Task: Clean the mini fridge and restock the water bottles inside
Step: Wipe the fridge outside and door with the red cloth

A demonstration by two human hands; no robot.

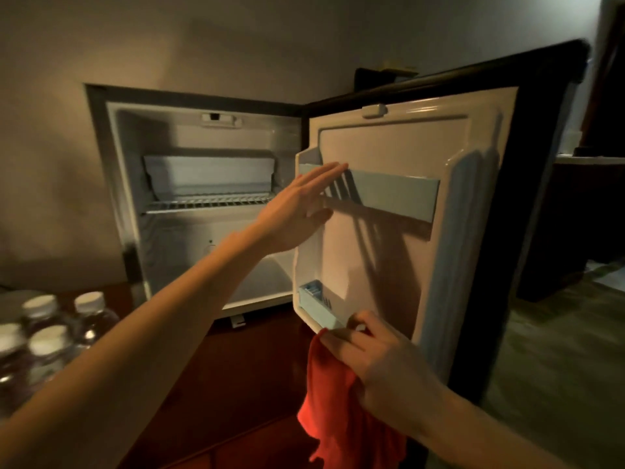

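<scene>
The mini fridge (121,170) stands open with nothing inside but a wire shelf (206,204) and a small freezer box. Its door (389,252) is swung out to the right. My left hand (297,204) reaches to the door's inner edge with straight fingers, near the upper pale blue door rail (399,194). My right hand (382,360) grips a red cloth (331,401) at the door's lower edge, beside the lower door rack (316,299). Several water bottles (47,336) with white caps stand at the lower left.
The fridge sits on a dark reddish wooden surface (243,384). A plain wall rises behind and left of it. Dark furniture (575,214) stands right of the door, over a greenish carpet (558,367).
</scene>
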